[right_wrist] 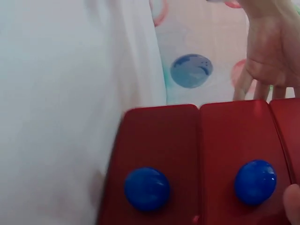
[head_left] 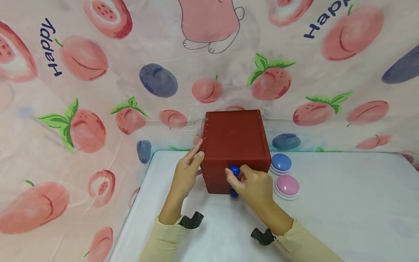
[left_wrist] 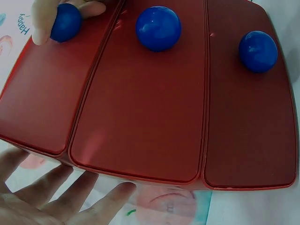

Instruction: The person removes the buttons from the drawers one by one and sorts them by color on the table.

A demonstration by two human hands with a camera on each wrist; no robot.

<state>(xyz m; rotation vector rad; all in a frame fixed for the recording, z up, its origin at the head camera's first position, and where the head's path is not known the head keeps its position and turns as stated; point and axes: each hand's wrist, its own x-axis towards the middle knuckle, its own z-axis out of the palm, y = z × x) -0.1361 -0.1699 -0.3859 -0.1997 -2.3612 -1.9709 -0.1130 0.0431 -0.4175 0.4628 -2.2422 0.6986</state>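
Note:
A red three-drawer box (head_left: 234, 136) stands on the white table, each drawer front bearing a round blue knob. My right hand (head_left: 256, 186) pinches the top drawer's knob (left_wrist: 67, 22) between thumb and fingers. The middle knob (left_wrist: 158, 29) and bottom knob (left_wrist: 258, 51) show fully in the left wrist view. Against the box's left side rests my left hand (head_left: 186, 175), its fingers (left_wrist: 105, 206) straight and spread. All the drawers look closed in the left wrist view. In the right wrist view, only a fingertip (right_wrist: 293, 202) of my right hand shows at the edge.
Right of the box sit a blue push button (head_left: 281, 162) and a pink push button (head_left: 287, 185), both on white bases. A fruit-printed cloth (head_left: 209, 65) hangs behind the box and along the left. White cloth covers the table (head_left: 353, 203).

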